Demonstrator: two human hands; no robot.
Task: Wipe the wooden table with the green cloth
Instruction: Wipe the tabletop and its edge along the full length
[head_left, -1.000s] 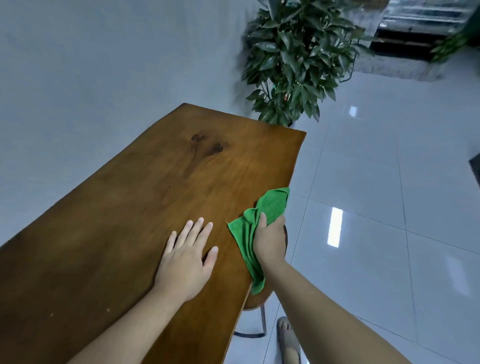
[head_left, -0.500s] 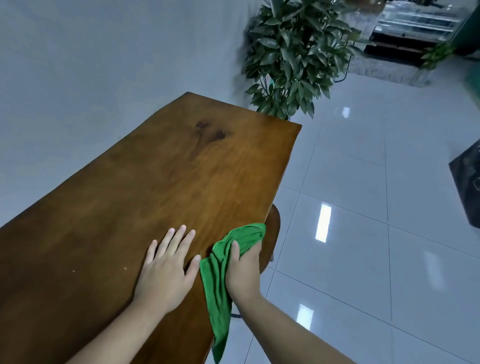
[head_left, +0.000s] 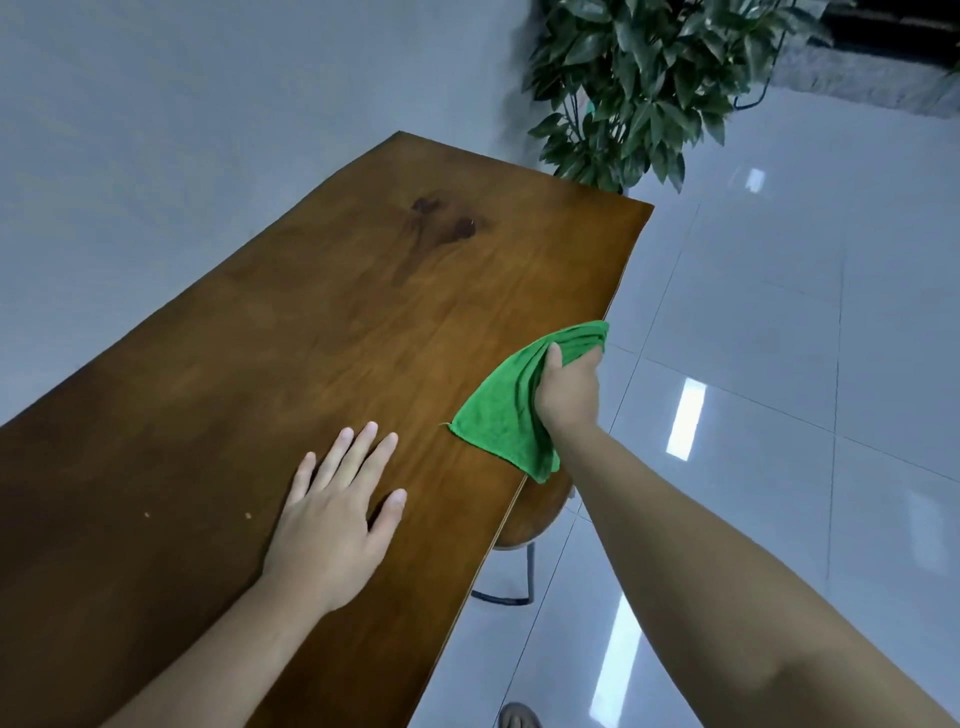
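A long brown wooden table (head_left: 311, 338) runs from the lower left to the upper middle of the head view. My right hand (head_left: 569, 397) grips a bunched green cloth (head_left: 506, 410) at the table's right edge, about halfway along. The cloth's loose corner lies on the wood and another hangs over the edge. My left hand (head_left: 337, 514) rests flat on the tabletop with fingers spread, to the left of the cloth and nearer to me.
A leafy potted plant (head_left: 654, 78) stands beyond the table's far right corner. A round wooden stool (head_left: 530, 519) with dark metal legs sits under the right edge. Glossy white floor tiles (head_left: 779, 312) spread to the right. A grey wall (head_left: 156, 130) borders the table's left side.
My right hand has slid the green cloth forward along the table's right edge, away from me. My left hand stays flat on the wood in about the same place.
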